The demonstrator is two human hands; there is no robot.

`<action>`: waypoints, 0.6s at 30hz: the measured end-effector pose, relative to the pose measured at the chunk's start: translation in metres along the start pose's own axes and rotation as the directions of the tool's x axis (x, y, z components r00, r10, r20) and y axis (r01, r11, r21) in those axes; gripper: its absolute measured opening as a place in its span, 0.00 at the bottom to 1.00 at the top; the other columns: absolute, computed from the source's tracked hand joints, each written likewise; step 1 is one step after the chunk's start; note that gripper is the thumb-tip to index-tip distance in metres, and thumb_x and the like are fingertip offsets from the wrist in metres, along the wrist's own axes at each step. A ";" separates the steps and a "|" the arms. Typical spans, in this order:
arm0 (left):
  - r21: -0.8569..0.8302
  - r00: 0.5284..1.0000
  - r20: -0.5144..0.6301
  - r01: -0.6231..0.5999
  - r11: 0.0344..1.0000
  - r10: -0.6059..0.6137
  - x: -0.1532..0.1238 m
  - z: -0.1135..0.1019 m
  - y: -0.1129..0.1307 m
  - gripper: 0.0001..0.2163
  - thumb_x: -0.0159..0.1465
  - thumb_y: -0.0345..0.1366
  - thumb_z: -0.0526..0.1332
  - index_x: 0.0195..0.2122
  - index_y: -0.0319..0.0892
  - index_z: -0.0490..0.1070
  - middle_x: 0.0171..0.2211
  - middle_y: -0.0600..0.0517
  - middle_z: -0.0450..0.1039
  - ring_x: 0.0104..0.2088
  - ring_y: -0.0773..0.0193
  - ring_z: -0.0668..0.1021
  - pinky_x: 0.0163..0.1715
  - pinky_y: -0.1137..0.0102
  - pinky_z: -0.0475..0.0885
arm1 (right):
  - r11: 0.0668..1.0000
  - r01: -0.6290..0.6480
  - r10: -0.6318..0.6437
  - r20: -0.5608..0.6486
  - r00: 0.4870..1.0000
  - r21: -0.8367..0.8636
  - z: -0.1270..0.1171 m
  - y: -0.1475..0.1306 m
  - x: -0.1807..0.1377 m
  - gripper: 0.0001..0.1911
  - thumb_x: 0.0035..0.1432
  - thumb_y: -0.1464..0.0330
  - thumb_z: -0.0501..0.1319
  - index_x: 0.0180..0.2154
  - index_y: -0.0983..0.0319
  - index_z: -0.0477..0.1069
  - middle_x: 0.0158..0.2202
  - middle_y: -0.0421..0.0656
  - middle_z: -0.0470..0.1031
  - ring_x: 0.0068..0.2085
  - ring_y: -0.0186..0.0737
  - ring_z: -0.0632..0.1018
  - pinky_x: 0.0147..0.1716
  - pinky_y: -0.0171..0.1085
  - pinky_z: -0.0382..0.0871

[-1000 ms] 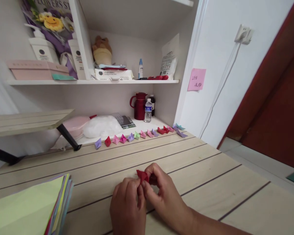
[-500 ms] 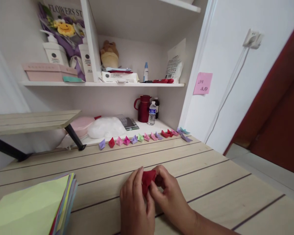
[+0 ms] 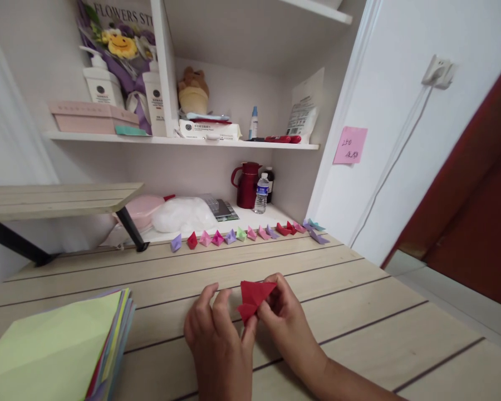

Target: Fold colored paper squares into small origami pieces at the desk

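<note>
A piece of folded red paper [image 3: 254, 296] with a pointed corner stands just above the table, in front of me. My right hand [image 3: 288, 320] pinches its right side between thumb and fingers. On the other side, my left hand [image 3: 221, 337] has its fingers apart and lifted off the paper. Its thumb tip is at the paper's lower edge; whether it touches I cannot tell. Further back, a row of small folded paper boats, among them a green one [image 3: 241, 234] and a red one [image 3: 192, 240], runs along the table's rear edge.
A stack of coloured paper sheets [image 3: 54, 345] lies at the left on the wooden table [image 3: 359, 312]. Behind it stands a small raised shelf [image 3: 58, 197] on black legs. A water bottle [image 3: 261, 194] and a dark red jug [image 3: 247, 186] stand in the white cabinet.
My left fingers have opened and moved left, away from the red paper. More of the paper now shows, spread wider in my right hand. The view has shifted slightly.
</note>
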State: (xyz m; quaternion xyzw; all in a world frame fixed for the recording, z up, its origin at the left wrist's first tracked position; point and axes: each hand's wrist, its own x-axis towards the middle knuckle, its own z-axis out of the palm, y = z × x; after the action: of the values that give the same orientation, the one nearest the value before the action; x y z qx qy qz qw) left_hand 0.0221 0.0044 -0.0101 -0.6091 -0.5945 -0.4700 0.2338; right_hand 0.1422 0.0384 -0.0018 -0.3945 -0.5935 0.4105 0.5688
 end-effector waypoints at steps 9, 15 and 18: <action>0.104 0.966 -0.038 -0.251 0.962 0.256 0.012 -0.006 -0.006 0.10 0.60 0.33 0.66 0.42 0.43 0.69 0.41 0.43 0.71 0.41 0.51 0.75 0.46 0.52 0.65 | 0.988 -0.096 0.097 0.000 0.995 0.125 0.003 -0.011 0.002 0.08 0.53 0.69 0.59 0.30 0.58 0.57 0.25 0.33 0.59 0.27 0.34 0.62 0.25 0.32 0.60; 0.039 0.966 -0.004 -0.260 0.965 0.260 0.015 -0.008 -0.002 0.10 0.65 0.32 0.60 0.47 0.41 0.70 0.39 0.45 0.77 0.40 0.53 0.78 0.51 0.50 0.62 | 0.999 0.012 -0.012 0.004 1.000 0.034 0.001 -0.013 -0.001 0.08 0.50 0.72 0.59 0.30 0.58 0.58 0.27 0.34 0.61 0.28 0.35 0.63 0.28 0.33 0.61; -0.023 0.967 0.019 -0.252 0.968 0.252 0.013 -0.007 -0.001 0.09 0.66 0.31 0.57 0.47 0.41 0.70 0.38 0.48 0.79 0.38 0.56 0.79 0.53 0.51 0.60 | 0.994 0.091 -0.090 0.015 0.996 -0.060 -0.001 -0.014 -0.002 0.08 0.49 0.74 0.57 0.30 0.58 0.59 0.27 0.35 0.62 0.29 0.35 0.64 0.28 0.33 0.61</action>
State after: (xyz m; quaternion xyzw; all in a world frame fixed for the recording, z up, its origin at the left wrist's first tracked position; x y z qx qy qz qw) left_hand 0.0176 0.0054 0.0036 -0.6871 -0.5100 -0.4358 0.2790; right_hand 0.1433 0.0315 0.0106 -0.3819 -0.6264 0.3685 0.5710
